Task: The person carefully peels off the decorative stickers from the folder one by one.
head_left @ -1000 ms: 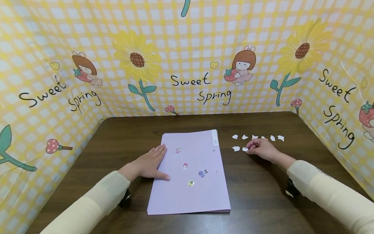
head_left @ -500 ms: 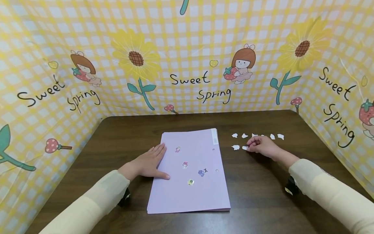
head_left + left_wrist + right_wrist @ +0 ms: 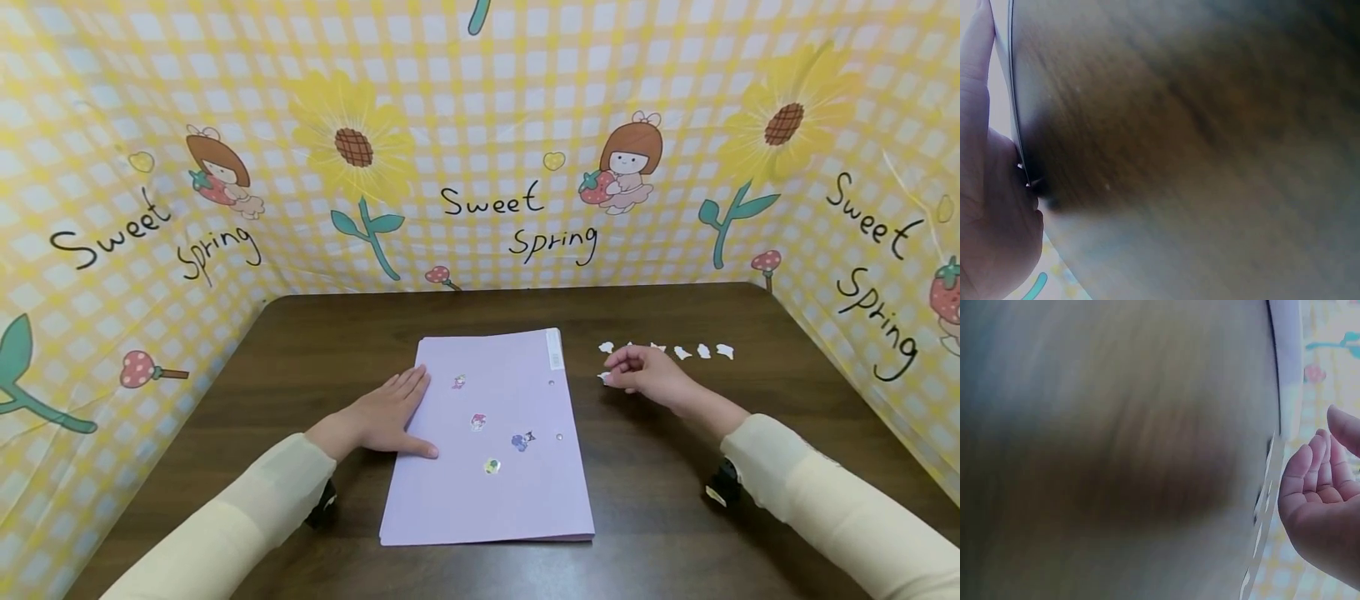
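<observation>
A lilac folder [image 3: 480, 500] lies in the middle of the table, with small cartoon stickers [image 3: 477, 422] on its cover. Along its left edge rests my left hand [image 3: 386, 414], fingers straight and the thumb spread on the cover. To the right of the folder, my right hand [image 3: 648, 375] reaches over small irregular white paper pieces. Its fingertips are at the nearer row's leftmost white piece [image 3: 603, 378], which they partly cover. In the right wrist view the fingers [image 3: 1313, 462] are loosely bent, the thumb stands apart from them, and nothing shows between them.
Several more white pieces [image 3: 703, 351] lie in a farther row on the brown wooden table [image 3: 337, 325]. A yellow checked cloth [image 3: 420, 100] with flowers and lettering stands round the table's back and sides. Dark wrist devices [image 3: 723, 483] sit under the sleeves.
My right hand has moved left from the nearer row's second white piece to the leftmost one, and that second piece is now hidden. The left hand and folder stay as they were.
</observation>
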{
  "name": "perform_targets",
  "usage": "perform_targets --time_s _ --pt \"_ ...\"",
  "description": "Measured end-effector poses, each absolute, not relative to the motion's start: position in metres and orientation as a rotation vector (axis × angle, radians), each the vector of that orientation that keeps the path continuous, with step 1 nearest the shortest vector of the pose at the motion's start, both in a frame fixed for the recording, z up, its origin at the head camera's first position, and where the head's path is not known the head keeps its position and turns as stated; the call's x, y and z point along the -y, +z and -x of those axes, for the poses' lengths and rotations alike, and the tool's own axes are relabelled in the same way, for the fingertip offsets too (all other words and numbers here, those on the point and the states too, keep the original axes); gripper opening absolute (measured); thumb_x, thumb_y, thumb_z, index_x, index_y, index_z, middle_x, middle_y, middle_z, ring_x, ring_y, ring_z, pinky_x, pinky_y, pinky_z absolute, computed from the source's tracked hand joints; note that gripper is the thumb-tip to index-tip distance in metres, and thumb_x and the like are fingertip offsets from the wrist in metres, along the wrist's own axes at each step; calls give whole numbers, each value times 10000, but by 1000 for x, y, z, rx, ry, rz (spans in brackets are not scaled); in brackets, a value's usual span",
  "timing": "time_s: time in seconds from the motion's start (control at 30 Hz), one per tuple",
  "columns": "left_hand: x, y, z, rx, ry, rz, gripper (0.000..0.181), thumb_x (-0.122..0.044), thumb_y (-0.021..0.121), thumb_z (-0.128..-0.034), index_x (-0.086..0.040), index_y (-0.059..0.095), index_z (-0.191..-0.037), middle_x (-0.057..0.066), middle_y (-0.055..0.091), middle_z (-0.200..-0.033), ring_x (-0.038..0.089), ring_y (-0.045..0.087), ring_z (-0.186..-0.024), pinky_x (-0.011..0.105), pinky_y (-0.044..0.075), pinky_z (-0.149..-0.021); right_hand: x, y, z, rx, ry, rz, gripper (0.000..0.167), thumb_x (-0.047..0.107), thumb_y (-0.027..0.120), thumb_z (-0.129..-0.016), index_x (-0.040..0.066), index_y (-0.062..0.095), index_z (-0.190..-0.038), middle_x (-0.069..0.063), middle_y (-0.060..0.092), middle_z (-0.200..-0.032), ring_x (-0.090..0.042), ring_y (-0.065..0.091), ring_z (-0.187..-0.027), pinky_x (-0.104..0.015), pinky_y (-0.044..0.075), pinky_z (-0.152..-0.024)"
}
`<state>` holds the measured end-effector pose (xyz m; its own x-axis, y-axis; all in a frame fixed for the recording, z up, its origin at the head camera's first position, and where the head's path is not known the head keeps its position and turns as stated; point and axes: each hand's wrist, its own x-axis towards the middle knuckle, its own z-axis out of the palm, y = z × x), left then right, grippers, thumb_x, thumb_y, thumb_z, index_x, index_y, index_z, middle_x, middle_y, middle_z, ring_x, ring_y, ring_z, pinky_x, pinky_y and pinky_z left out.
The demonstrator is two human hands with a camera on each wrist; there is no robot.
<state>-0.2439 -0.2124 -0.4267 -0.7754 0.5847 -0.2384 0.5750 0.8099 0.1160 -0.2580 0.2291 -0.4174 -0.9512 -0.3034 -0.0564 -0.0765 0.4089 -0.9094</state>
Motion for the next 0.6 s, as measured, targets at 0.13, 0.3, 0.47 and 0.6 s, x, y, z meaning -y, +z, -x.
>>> perform_targets --time_s 0.13,0.3,0.47,0.6 --pt "212 -425 243 -2734 60 -894 1249 -839 496 -747 59 110 -1524 225 45 -1595 355 49 -1463 475 100 -1161 -208 -417 255 -2397 -1615 359 355 112 738 -867 -84 582 -1119 -110 620 -930 -199 581 -842 -312 527 -722" --pt "212 -424 243 -2737 61 -897 1245 -836 499 -748 55 108 -1526 221 44 -1596 353 48 -1463 472 97 -1162 -180 -414 250 -2312 -1686 429 318 32 736 -845 -110 592 -1091 -114 619 -901 -189 580 -808 -280 521 -686" --pt "212 -424 243 -2735 54 -901 1241 -832 499 -752 57 110 -1525 224 45 -1595 354 48 -1464 472 98 -1162 -159 -412 244 -2250 -1722 510 276 -46 721 -826 -132 595 -1056 -92 627 -862 -194 576 -806 -237 501 -676" --pt "211 -425 242 -2732 57 -897 1237 -829 500 -755 54 105 -1527 221 39 -1596 349 39 -1465 469 91 -1163 -146 -411 239 -2243 -1665 576 268 -33 729 -827 -123 603 -1046 -89 630 -874 -219 563 -829 -226 483 -697"
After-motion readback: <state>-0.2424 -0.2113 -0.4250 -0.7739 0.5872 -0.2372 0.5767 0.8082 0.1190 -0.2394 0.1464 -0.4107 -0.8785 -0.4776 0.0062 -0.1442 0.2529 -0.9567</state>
